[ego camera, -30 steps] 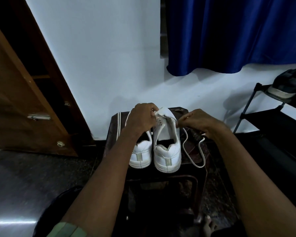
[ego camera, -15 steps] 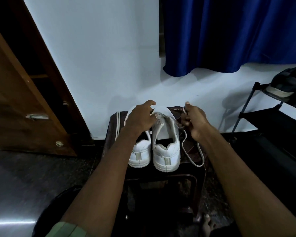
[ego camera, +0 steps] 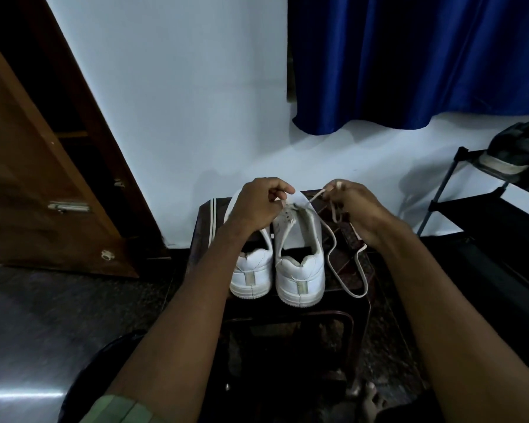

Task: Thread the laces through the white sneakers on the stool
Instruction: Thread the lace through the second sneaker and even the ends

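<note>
White lace [ego camera: 333, 257] runs from right hand [ego camera: 353, 207] to sneaker [ego camera: 300, 254].

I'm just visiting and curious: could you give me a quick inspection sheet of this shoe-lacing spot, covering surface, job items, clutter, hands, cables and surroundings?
Surface: dark stool, patterned top, against the wall.
Job's things: two white sneakers, left sneaker and right sneaker, side by side, heels toward the camera; white lace runs from the right sneaker's eyelets and loops over the stool.
Clutter: nothing seen.
Hands: left hand pinches at the right sneaker's eyelets; right hand pinches the lace, pulled taut.
Cables: nothing seen.
Surroundings: white wall, blue curtain, wooden door, black shoe rack holding a dark shoe.
</note>
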Available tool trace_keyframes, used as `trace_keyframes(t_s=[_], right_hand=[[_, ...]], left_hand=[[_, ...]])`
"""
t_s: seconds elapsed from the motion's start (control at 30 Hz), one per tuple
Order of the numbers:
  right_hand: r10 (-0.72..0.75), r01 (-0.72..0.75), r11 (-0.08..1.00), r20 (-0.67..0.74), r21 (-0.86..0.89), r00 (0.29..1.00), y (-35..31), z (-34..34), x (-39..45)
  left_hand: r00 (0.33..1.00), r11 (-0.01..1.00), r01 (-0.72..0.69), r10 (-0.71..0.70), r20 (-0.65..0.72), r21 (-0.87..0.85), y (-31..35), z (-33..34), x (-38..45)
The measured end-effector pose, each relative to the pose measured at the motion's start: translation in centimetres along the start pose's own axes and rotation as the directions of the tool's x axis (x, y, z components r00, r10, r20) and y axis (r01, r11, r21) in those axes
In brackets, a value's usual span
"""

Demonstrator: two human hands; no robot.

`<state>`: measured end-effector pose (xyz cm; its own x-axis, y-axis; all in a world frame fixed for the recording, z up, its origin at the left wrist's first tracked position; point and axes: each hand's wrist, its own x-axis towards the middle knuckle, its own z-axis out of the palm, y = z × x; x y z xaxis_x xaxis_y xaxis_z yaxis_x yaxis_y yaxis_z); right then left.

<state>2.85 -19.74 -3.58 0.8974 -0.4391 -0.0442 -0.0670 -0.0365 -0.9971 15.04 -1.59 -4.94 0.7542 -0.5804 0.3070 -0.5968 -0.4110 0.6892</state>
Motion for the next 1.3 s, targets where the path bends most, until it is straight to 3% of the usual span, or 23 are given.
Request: trace_keyframes(t_s=[0.1,0.17,0.33,0.57,0.7,0.8,1.0,1.1,1.2,1.3], right_hand=[[0.085,-0.105,0.837,0.062,0.538,0.994,-0.8,-0.2,0.0],[0.11,-0.144,0.8,0.093,0.582,0.99,-0.5,-0.2,0.1],[0.235,-0.235,0.946,0.024,0.224,0.972,0.5,1.0,0.2],[0.282,-0.281,0.955,0.003,-0.092,0.959,1.1,1.1,0.3],[0.309,-0.248,0.831,0.044,-0.498,0.95,1.2,0.6,-0.3],[0.302,-0.208,0.769,0.058,-0.605,0.951,0.9,-0.6,-0.3],[0.009,-0.05,0.572,-0.055,-0.818,0.998,1.8,-0.1,0.5],[-0.047,-0.025,0.616,-0.069,-0.788,0.997,2.4,1.6,0.3],[-0.078,-0.009,0.75,-0.102,-0.661,0.992,1.9,1.8,0.6],[0.036,-0.057,0.976,-0.103,-0.209,0.994,0.2,1.6,0.6]], left_hand=[[0.996,1.0,0.028,-0.027,0.08,-0.008,0.1,0.0,-0.1],[0.987,0.998,0.061,-0.059,0.149,-0.011,0.3,0.0,-0.2],[0.946,0.993,0.107,-0.086,0.314,-0.05,0.8,-0.8,-0.2],[0.932,0.981,0.183,-0.154,0.327,-0.06,1.3,-1.5,-0.4],[0.937,0.968,0.22,-0.176,0.302,-0.121,1.3,-1.7,-0.5],[0.943,0.963,0.227,-0.18,0.28,-0.146,1.1,-1.7,-0.5],[0.971,0.979,0.176,-0.155,0.185,-0.103,1.0,-1.0,-0.5],[0.988,0.987,0.119,-0.107,0.114,-0.104,1.7,-0.7,-0.5],[0.998,0.995,0.038,-0.033,0.06,-0.088,2.5,-0.5,-0.8],[0.996,0.994,-0.053,0.058,0.062,-0.092,2.8,-0.1,-0.6]])
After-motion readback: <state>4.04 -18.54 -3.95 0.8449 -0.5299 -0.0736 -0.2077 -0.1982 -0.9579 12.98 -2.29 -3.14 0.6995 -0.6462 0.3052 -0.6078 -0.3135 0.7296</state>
